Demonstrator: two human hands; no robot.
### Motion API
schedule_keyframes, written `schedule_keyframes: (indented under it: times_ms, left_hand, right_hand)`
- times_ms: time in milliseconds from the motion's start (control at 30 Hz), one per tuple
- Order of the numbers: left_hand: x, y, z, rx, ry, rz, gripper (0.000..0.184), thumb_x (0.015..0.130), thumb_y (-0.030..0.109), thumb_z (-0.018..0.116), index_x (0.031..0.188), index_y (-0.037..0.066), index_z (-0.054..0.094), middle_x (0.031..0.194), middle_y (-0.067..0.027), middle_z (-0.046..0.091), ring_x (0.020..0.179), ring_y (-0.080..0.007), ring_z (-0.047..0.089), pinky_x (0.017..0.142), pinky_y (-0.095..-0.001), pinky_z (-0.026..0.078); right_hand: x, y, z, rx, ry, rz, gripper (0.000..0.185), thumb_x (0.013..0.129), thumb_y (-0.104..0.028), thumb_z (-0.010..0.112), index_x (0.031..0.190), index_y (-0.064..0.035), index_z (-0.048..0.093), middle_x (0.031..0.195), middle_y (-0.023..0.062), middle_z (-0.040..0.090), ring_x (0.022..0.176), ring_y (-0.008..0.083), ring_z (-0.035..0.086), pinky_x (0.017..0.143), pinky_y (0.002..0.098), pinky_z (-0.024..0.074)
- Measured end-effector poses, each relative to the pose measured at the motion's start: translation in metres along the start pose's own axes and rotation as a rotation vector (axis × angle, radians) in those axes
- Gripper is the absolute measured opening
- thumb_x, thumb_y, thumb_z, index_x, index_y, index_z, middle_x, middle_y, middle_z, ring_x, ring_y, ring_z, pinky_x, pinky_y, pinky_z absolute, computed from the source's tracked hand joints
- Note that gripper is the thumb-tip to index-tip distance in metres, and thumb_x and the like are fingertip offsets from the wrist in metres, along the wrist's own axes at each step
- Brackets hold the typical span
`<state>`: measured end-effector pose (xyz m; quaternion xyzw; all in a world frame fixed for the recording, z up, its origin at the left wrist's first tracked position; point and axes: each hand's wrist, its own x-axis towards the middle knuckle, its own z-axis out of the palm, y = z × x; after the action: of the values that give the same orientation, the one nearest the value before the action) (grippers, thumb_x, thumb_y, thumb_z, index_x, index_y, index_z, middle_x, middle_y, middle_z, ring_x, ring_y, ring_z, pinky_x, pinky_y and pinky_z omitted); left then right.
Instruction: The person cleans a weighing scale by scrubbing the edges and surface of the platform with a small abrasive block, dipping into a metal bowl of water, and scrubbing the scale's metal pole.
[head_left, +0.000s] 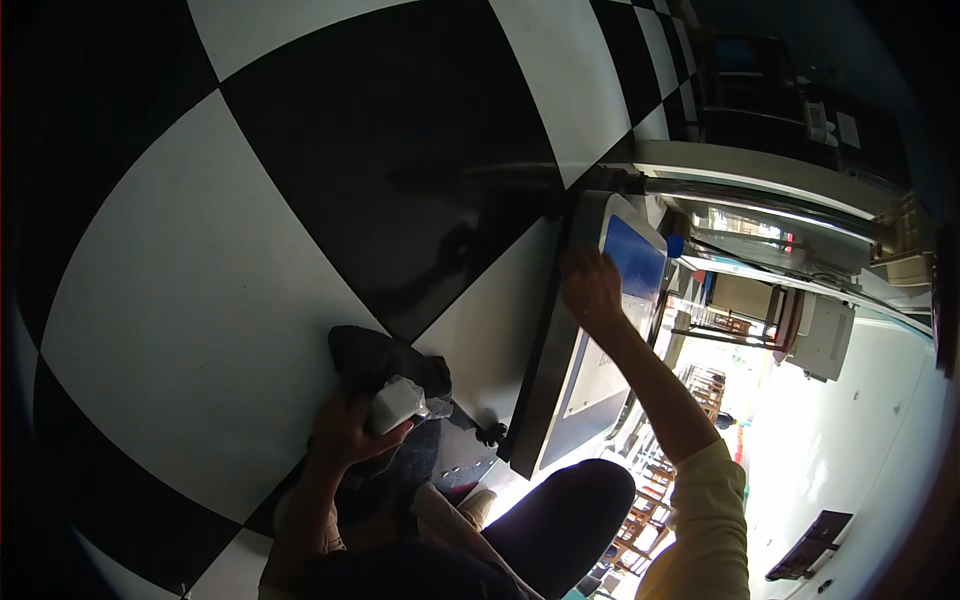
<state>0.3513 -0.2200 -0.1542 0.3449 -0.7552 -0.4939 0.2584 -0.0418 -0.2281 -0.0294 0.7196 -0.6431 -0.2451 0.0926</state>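
Note:
My left hand is wrapped around a white block-like thing with clear, crumpled plastic on it. Just beyond that hand lies a dark, cloth-like thing; whether the hand touches it I cannot tell. My right hand is at the dark side edge of a tilted-looking panel with a white, grey and blue face. Its fingers are curled and closed, their tips dim, and anything between them is hidden. A small black caster-like part shows near the panel's lower corner.
Large black and white tiles cover the floor. Beside the panel runs a metal-framed glass case. Wooden chairs stand in the bright background, and a dark wall-mounted screen hangs on the pale wall. My bent knee is close to the panel.

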Motion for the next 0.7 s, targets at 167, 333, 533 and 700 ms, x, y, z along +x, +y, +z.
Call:
schedule_keyframes:
  times_ms: [167, 333, 533, 700]
  left_hand:
    - [-0.002, -0.001, -0.002, 0.021, -0.035, -0.016, 0.068, 0.061, 0.050, 0.083, 0.105, 0.003, 0.063, 0.097, -0.0245, 0.059, 0.071, -0.0381, 0.066, 0.058, -0.0439, 0.056]
    - [-0.001, 0.000, -0.001, 0.032, 0.005, -0.017, 0.066, 0.060, 0.051, 0.083, 0.102, 0.003, 0.064, 0.095, -0.0239, 0.059, 0.069, -0.0374, 0.065, 0.057, -0.0435, 0.056]
    - [-0.002, 0.000, -0.003, 0.046, -0.021, -0.013, 0.063, 0.062, 0.052, 0.082, 0.098, 0.003, 0.065, 0.093, -0.0233, 0.059, 0.067, -0.0364, 0.065, 0.055, -0.0430, 0.055]
    - [-0.001, -0.001, -0.002, 0.034, 0.009, 0.007, 0.063, 0.062, 0.052, 0.082, 0.096, 0.002, 0.064, 0.090, -0.0232, 0.058, 0.065, -0.0366, 0.063, 0.055, -0.0430, 0.055]
  right_hand:
    - [0.081, 0.038, 0.015, -0.233, -0.039, 0.109, 0.011, 0.075, -0.014, 0.060, 0.082, -0.0071, 0.064, 0.090, 0.0100, 0.063, 0.094, 0.0240, 0.060, 0.072, 0.0354, 0.0499]
    - [0.000, -0.011, 0.012, -0.127, -0.014, 0.018, 0.011, 0.073, -0.013, 0.059, 0.080, -0.0061, 0.065, 0.089, 0.0098, 0.062, 0.091, 0.0254, 0.060, 0.069, 0.0356, 0.0495]
    - [0.071, 0.033, 0.010, -0.195, -0.015, 0.076, 0.015, 0.073, -0.012, 0.059, 0.083, -0.0047, 0.066, 0.087, 0.0097, 0.060, 0.088, 0.0248, 0.060, 0.065, 0.0359, 0.0490]
    - [-0.014, -0.004, -0.017, -0.047, -0.017, 0.031, 0.012, 0.073, -0.009, 0.059, 0.082, -0.0046, 0.065, 0.089, 0.0107, 0.059, 0.088, 0.0249, 0.060, 0.067, 0.0365, 0.0495]
